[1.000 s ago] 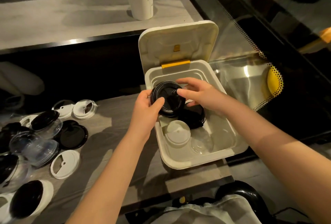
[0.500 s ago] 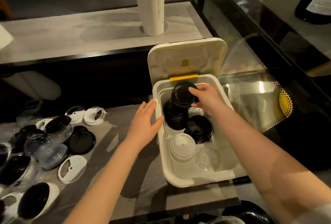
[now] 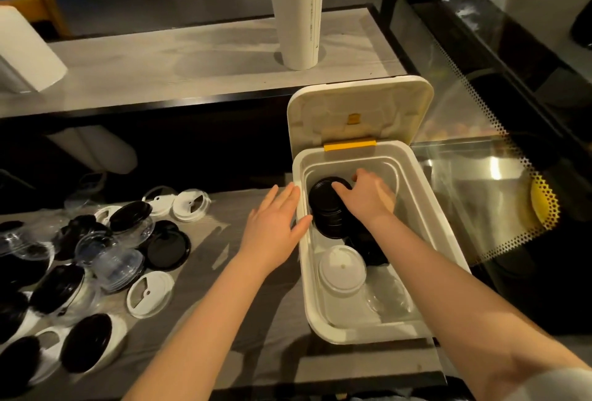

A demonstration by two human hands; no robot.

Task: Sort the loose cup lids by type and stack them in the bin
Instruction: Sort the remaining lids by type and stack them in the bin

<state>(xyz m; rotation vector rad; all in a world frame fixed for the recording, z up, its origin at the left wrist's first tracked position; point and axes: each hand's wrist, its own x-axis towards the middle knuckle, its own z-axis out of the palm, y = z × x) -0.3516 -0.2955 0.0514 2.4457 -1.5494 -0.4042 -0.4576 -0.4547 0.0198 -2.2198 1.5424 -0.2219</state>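
Note:
An open white bin (image 3: 368,334) stands on the right end of the grey table. Inside it, my right hand (image 3: 368,197) holds a black lid on top of a stack of black lids (image 3: 326,213) at the far left. A second black stack (image 3: 368,251) lies partly under my forearm. A white lid (image 3: 342,269) and clear lids (image 3: 389,299) sit nearer me. My left hand (image 3: 275,224) is open, fingers straight, touching the bin's left rim. Loose black, white and clear lids (image 3: 96,250) are heaped at the table's left.
The bin's hinged cover (image 3: 358,112) stands upright behind it. A tall white sleeve of cups (image 3: 298,9) stands on the upper counter, with another white roll (image 3: 25,51) at the far left. A glass display case (image 3: 480,176) adjoins the bin on the right.
My right hand carried the black lid from above the bin down onto the far black stack. My left hand let go of it and moved to the bin's left rim.

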